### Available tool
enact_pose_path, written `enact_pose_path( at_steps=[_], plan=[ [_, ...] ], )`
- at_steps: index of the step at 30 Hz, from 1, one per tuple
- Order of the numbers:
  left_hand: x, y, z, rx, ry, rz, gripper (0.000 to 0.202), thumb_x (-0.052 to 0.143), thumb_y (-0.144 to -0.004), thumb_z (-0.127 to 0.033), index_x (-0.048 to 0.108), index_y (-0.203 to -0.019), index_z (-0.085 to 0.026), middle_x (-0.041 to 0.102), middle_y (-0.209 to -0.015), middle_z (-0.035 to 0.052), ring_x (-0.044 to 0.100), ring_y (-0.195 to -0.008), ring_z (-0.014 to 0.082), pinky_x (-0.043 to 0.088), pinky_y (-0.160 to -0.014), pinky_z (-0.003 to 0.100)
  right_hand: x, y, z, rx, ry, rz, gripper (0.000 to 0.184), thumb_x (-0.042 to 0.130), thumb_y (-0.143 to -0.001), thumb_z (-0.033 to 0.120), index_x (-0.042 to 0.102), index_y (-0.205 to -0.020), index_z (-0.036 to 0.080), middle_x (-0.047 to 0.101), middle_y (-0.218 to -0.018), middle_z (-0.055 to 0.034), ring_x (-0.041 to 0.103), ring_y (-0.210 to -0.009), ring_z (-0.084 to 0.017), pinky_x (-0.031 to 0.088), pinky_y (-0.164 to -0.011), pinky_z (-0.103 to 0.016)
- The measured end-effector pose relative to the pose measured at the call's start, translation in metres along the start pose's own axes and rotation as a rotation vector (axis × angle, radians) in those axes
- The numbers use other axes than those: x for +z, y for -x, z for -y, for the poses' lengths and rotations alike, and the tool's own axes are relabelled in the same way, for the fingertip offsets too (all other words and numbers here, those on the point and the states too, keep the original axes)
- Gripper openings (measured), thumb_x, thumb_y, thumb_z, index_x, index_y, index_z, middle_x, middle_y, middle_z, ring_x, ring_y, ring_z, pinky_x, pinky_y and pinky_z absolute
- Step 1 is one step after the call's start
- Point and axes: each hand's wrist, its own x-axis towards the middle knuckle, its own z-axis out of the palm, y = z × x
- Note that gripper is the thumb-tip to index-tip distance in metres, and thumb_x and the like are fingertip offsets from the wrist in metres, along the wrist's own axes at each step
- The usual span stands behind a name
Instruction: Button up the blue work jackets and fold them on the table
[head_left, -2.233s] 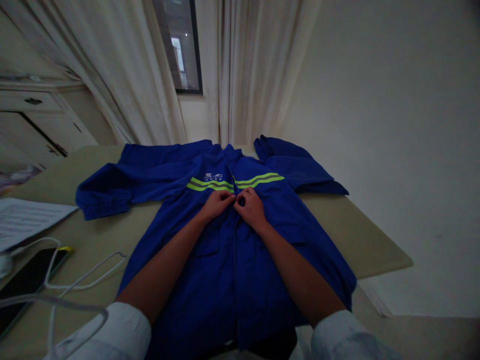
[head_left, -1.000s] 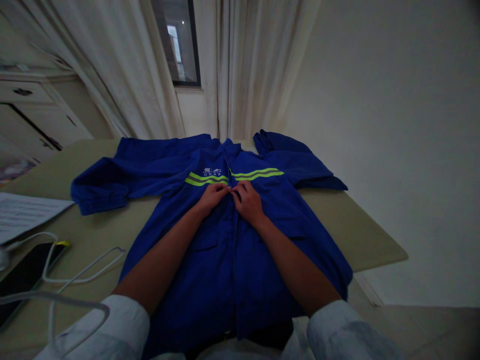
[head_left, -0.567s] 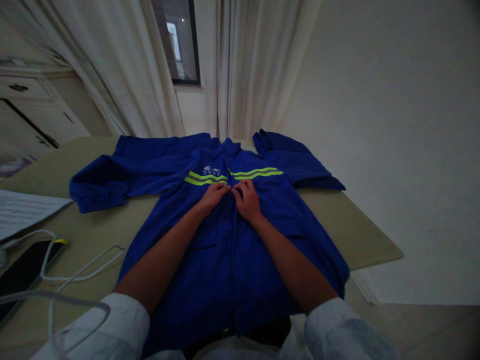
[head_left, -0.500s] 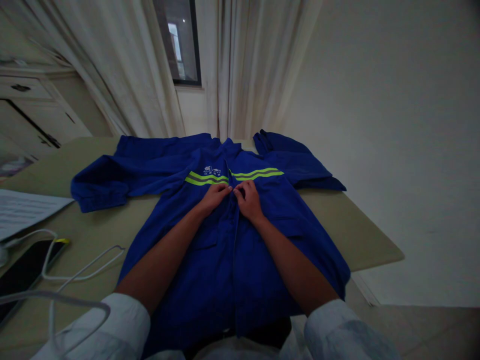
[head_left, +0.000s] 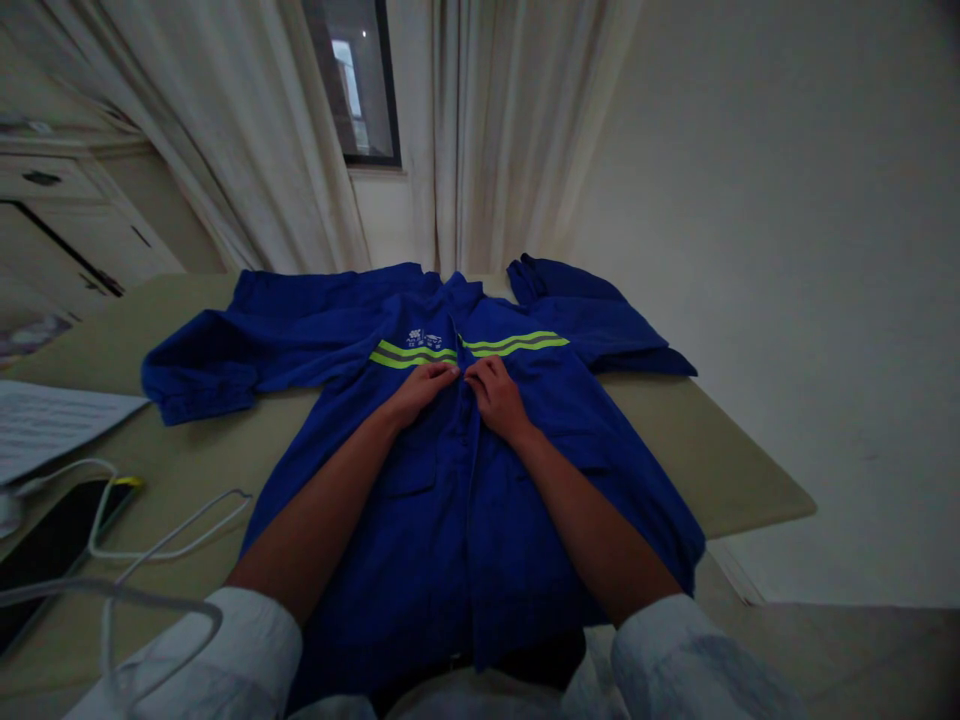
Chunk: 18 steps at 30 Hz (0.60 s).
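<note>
A blue work jacket [head_left: 405, 540] lies front up across the table, its sleeves spread to both sides and its lower hem by my body. Yellow-green and grey reflective stripes [head_left: 517, 345] cross the chest, with a white printed logo [head_left: 425, 339] above the left one. My left hand [head_left: 424, 388] pinches the left edge of the front opening just below the stripe. Close beside it, my right hand [head_left: 495, 394] pinches the right edge with bent fingers. Whatever fastener lies between the fingertips is too small to make out.
On the table [head_left: 742, 470] at the left lie a printed sheet [head_left: 60, 420], a dark phone [head_left: 52, 545] and a looped white cable [head_left: 161, 550]. Behind are pale curtains [head_left: 510, 130], a window [head_left: 352, 90] and a white cabinet [head_left: 112, 200]. A wall [head_left: 810, 300] stands at the right.
Both hands stay at the front opening, with only a slight shift of the fingers. My left hand has drawn a little to the left. The jacket lies almost the same.
</note>
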Motion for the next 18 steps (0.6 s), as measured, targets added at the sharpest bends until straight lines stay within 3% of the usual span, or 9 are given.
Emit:
enact_pose_path(
  at_steps=[5,8,12,18],
  plan=[
    [-0.001,-0.003,0.003,0.036,-0.083,-0.031,0.048,0.081,-0.068,-0.063,0.065,-0.074,-0.018,0.06,-0.067,-0.002,0.051,-0.064,0.0132,0.039,-0.062,0.026,-0.001,0.001,0.0,-0.027,-0.017,0.04,0.017,0.053,-0.102,0.026,0.07,-0.102,0.023,0.065,-0.105,-0.0083,0.064,-0.098,-0.021,0.052,-0.091,-0.033],
    [0.004,-0.006,0.007,0.09,-0.113,-0.071,0.045,0.077,-0.071,-0.061,0.061,-0.07,-0.019,0.055,-0.063,-0.0031,0.047,-0.062,0.013,0.037,-0.06,0.025,0.004,0.0,-0.002,0.146,-0.119,-0.032,0.008,0.064,-0.091,0.027,0.067,-0.096,0.022,0.068,-0.094,-0.0047,0.066,-0.086,-0.019,0.054,-0.082,-0.032],
    [0.011,-0.009,0.012,0.18,-0.189,-0.116,0.037,0.071,-0.077,-0.054,0.058,-0.07,-0.019,0.053,-0.064,-0.0034,0.046,-0.064,0.0132,0.037,-0.063,0.026,0.012,0.0,-0.006,0.353,-0.234,-0.042,0.019,0.072,-0.079,0.032,0.063,-0.092,0.021,0.069,-0.083,0.0,0.064,-0.073,-0.017,0.053,-0.071,-0.029],
    [0.012,-0.007,0.011,0.189,-0.285,-0.113,0.033,0.065,-0.083,-0.048,0.057,-0.068,-0.02,0.05,-0.062,-0.0039,0.044,-0.062,0.0133,0.034,-0.061,0.027,0.014,0.001,-0.001,0.302,-0.127,-0.054,0.016,0.068,-0.077,0.025,0.061,-0.092,0.022,0.067,-0.085,-0.0002,0.062,-0.075,-0.017,0.049,-0.073,-0.03]
  ],
)
